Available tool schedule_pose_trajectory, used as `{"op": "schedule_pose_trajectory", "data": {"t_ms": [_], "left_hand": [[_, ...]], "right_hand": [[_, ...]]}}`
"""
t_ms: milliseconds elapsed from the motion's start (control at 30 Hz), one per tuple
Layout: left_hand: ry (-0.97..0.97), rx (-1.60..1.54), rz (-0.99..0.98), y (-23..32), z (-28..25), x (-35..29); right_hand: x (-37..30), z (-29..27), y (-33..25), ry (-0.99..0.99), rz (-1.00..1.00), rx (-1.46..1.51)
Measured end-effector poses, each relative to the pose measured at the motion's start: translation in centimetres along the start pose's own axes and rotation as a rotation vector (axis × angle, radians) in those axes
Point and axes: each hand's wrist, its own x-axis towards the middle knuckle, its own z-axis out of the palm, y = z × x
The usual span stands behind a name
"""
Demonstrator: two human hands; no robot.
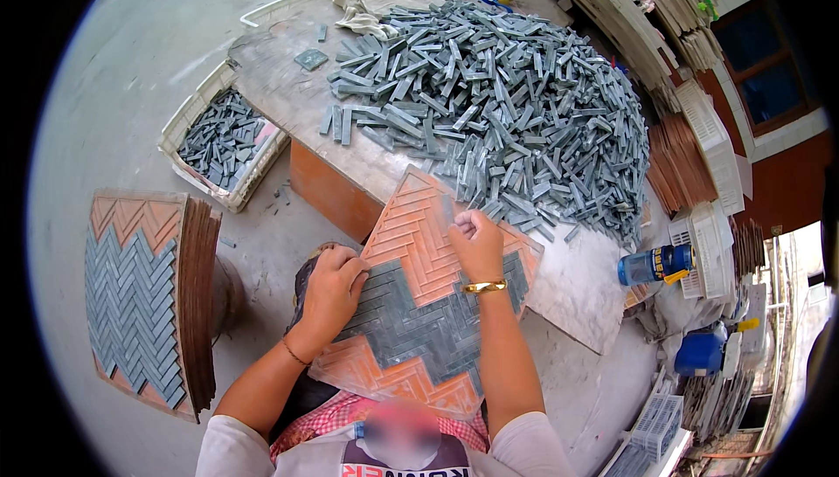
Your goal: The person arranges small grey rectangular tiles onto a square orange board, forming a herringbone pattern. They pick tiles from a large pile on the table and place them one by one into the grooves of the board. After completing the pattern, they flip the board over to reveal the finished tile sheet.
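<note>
An orange mould board (418, 280) with herringbone slots leans across my lap against the table edge. Grey stone strips (411, 315) fill a zigzag band across it; slots above and below the band are bare. My left hand (332, 289) is at the board's left edge, fingers curled; whatever is in them is hidden. Over the upper right slots, my right hand (477, 245) pinches a blurred grey stone strip (447, 208). A gold-coloured bangle (485, 286) circles that wrist. Just beyond lies a large heap of loose grey strips (516, 110) on the table (280, 71).
At the left stands a stack of similar boards (197, 302), its top one partly filled. A white crate (170, 141) of grey pieces sits beside the table. A blue bottle (655, 265) stands right; a cloth (360, 18) lies at the far edge. White baskets (703, 241) line the right side.
</note>
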Motion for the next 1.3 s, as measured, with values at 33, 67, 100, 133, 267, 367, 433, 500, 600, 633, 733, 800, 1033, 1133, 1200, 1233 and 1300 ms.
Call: {"op": "schedule_pose_trajectory", "data": {"t_ms": [33,67,100,133,267,367,433,500,600,633,733,800,1033,1133,1200,1233,1300], "left_hand": [[-0.003,0.027,-0.004,0.3,-0.2,-0.1],[0.005,0.045,0.049,0.4,-0.2,-0.4],[0.014,0.062,0.102,0.5,-0.2,-0.8],[0.021,0.074,0.158,0.8,-0.1,-1.1],[-0.354,0.32,0.091,1.9,0.7,-3.7],[-0.354,0.388,0.128,2.1,0.7,-3.8],[-0.351,0.403,0.129,2.0,0.7,-3.9],[-0.35,0.41,0.13,2.0,0.6,-3.9],[-0.355,0.416,0.125,2.2,0.6,-3.8],[-0.352,0.418,0.127,2.1,0.8,-3.8],[-0.351,0.409,0.098,2.8,0.8,-3.8],[-0.356,0.403,0.122,3.4,1.1,-3.4],[-0.381,0.375,0.245,3.7,2.2,-1.6],[-0.369,0.33,0.251,3.0,2.4,-1.0],[-0.304,0.283,0.25,2.9,2.7,0.1],[-0.246,0.253,0.237,3.0,2.9,0.7],[-0.216,0.244,0.205,3.3,3.3,0.9]], "right_hand": [[-1.1,-0.4,-0.1,0.001,-0.052,-0.005],[-2.3,-0.4,-0.6,-0.042,-0.023,0.006],[-3.5,-0.3,-1.3,-0.085,0.006,0.016],[-4.8,-0.1,-1.7,-0.124,0.038,0.023],[-8.4,1.3,-2.5,-0.091,-0.17,-0.184],[-9.2,1.7,-2.8,-0.093,-0.17,-0.105],[-8.9,2.0,-2.7,-0.066,-0.189,-0.088],[-8.9,2.1,-3.0,-0.103,-0.167,-0.103],[-9.0,1.7,-3.3,-0.116,-0.158,-0.122],[-9.0,1.5,-3.3,-0.111,-0.16,-0.131],[-9.1,1.3,-3.3,-0.138,-0.087,-0.12],[-8.6,1.5,-3.0,-0.115,-0.086,-0.124],[-6.0,-0.1,-0.6,-0.301,0.062,0.24],[-3.0,-1.2,0.3,0.059,-0.044,-0.028],[-0.3,-1.6,0.3,0.185,0.02,-0.154],[0.9,-1.6,0.4,0.252,0.009,-0.22],[2.3,-1.2,0.2,0.38,-0.011,-0.348]]}}
